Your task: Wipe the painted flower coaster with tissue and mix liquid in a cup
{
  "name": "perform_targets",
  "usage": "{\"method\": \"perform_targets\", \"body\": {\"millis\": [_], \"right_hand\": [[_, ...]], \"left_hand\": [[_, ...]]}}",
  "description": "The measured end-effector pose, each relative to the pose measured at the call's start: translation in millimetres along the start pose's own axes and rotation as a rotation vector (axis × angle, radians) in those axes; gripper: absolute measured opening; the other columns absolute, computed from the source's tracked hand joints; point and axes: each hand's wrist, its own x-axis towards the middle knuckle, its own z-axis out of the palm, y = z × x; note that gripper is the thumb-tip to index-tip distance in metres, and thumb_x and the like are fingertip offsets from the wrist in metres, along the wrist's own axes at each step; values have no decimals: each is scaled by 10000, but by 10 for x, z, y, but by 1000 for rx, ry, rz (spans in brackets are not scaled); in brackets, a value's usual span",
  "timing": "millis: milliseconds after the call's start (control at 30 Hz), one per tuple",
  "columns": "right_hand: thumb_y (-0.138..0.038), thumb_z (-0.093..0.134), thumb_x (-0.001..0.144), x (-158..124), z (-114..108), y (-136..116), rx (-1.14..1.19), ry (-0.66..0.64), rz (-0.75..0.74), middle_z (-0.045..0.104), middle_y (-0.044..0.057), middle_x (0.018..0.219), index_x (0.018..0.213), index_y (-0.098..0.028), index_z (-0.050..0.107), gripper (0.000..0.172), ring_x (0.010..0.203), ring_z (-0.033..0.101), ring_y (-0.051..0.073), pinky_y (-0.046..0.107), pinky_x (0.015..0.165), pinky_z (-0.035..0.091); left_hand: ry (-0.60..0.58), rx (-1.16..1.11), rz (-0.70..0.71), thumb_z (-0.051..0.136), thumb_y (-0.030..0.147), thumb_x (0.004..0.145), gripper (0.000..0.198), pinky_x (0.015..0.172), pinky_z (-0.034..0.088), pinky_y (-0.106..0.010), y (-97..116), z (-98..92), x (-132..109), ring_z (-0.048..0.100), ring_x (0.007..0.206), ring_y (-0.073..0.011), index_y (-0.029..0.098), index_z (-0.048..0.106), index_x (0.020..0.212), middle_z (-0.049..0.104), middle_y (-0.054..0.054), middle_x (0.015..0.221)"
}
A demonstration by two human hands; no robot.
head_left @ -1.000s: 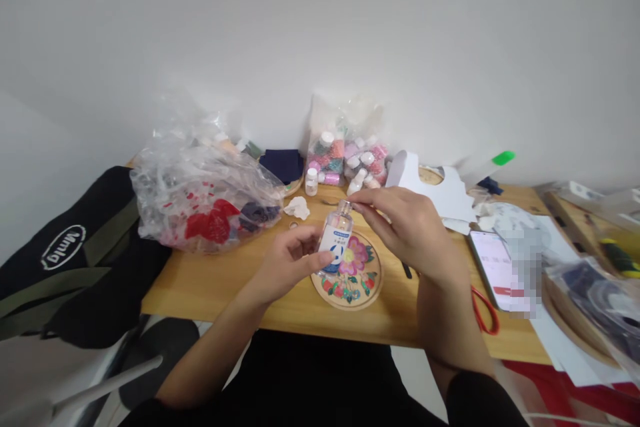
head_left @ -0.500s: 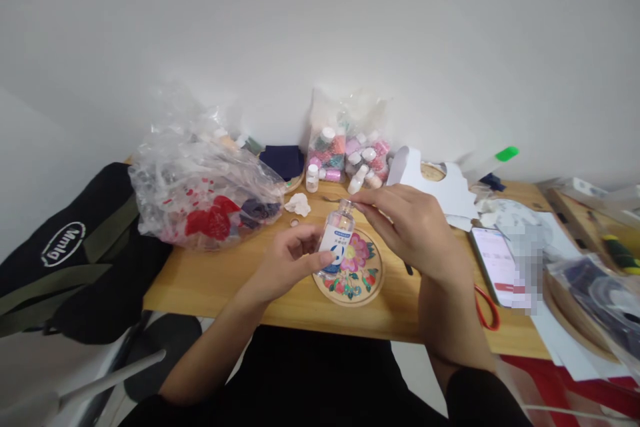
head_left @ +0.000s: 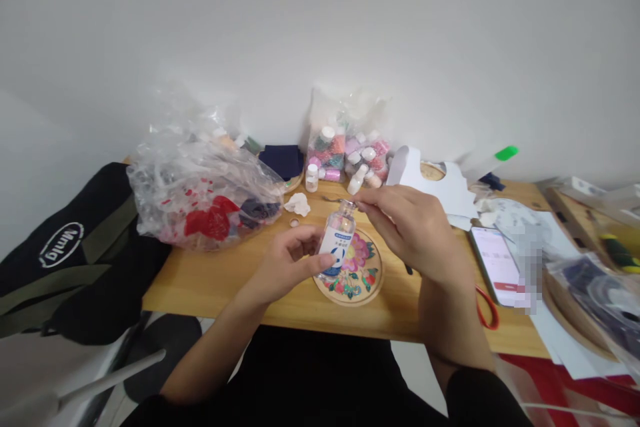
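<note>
In my left hand (head_left: 286,265), fingers and thumb are wrapped round a small clear glass bottle (head_left: 343,221) with a white and blue label. The bottle leans slightly, its neck uppermost and uncapped. My right hand (head_left: 407,221) has thumb and forefinger pinched together right at the bottle's mouth; what they hold, if anything, is too small to make out. Beneath the bottle lies a round wooden board (head_left: 369,283) decorated with a pink flower, green leaves and red shapes. A crumpled white tissue (head_left: 298,204) and a small round cap-like piece (head_left: 294,222) lie beyond my left hand.
A clear plastic bag (head_left: 200,180) and a black bag (head_left: 100,247) occupy the left. Bags of small coloured jars (head_left: 326,147) stand against the wall, with a white bottle (head_left: 311,178) before them. Rightward are a phone (head_left: 495,260), orange-handled scissors (head_left: 493,313) and papers (head_left: 555,340).
Both hands stay in nearly the same place at the bottle. My right fingertips and the bottle have shifted only very slightly.
</note>
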Motion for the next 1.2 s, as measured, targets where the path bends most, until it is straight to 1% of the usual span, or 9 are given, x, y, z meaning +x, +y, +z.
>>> {"method": "perform_targets", "body": {"millis": [167,267,367,600,833,933,1000,1100,1200], "right_hand": [[-218,507,978,-8,-3,6,57,12,-4,766,22,800,960,-217,712,206,688,692,165,288,636,520],[-225,535,971,-6,3,8,74,33,-11,765,8,789,945,-230,711,178,685,696,159,281,640,523],[-198,567,959,3,-8,1,107,50,-45,770,11,793,938,-211,705,140,683,703,154,271,638,530],[-209,595,947,20,-93,-27,244,40,-31,783,-13,804,922,-251,724,138,683,717,137,256,617,548],[-206,595,953,4,-124,-28,290,16,-65,786,-18,802,917,-251,727,143,709,726,132,244,648,556],[-206,590,959,2,-92,-37,294,20,-99,783,-3,818,916,-202,715,132,723,716,122,231,669,543],[-203,581,963,6,-54,-47,271,29,-112,771,11,797,904,-163,705,144,710,699,122,230,667,523],[-224,562,973,12,8,-59,245,38,-113,743,7,745,891,-143,695,176,674,656,116,227,645,480],[-262,514,996,10,42,-70,202,-9,-75,727,7,739,893,-146,687,232,663,614,114,241,642,438]], "left_hand": [[21,72,43,821,461,714,369,681,506,-277,2,-7,-20,626,722,-160,168,752,928,733,-57,843],[47,185,118,805,383,737,268,649,489,-262,-1,0,-39,587,679,-144,174,739,890,692,-27,761],[110,299,209,803,330,737,218,636,477,-256,-13,7,-63,566,659,-137,190,729,887,663,-3,725],[141,416,313,824,311,708,270,620,499,-262,37,-10,-103,590,636,-143,191,734,932,688,-5,718],[97,519,379,825,363,727,259,604,497,-258,134,-54,-100,598,624,-144,186,749,900,697,-12,705],[90,563,387,814,350,731,223,592,499,-263,144,-101,-117,602,615,-152,181,750,862,697,-18,695],[75,572,365,789,325,753,209,589,501,-261,130,-150,-134,597,599,-148,178,758,897,688,-13,685],[66,592,347,780,283,762,184,597,492,-254,93,-217,-151,596,614,-146,188,768,919,680,-2,688],[85,589,300,775,243,763,179,617,499,-256,75,-231,-150,605,627,-148,200,778,936,695,4,704]]}}
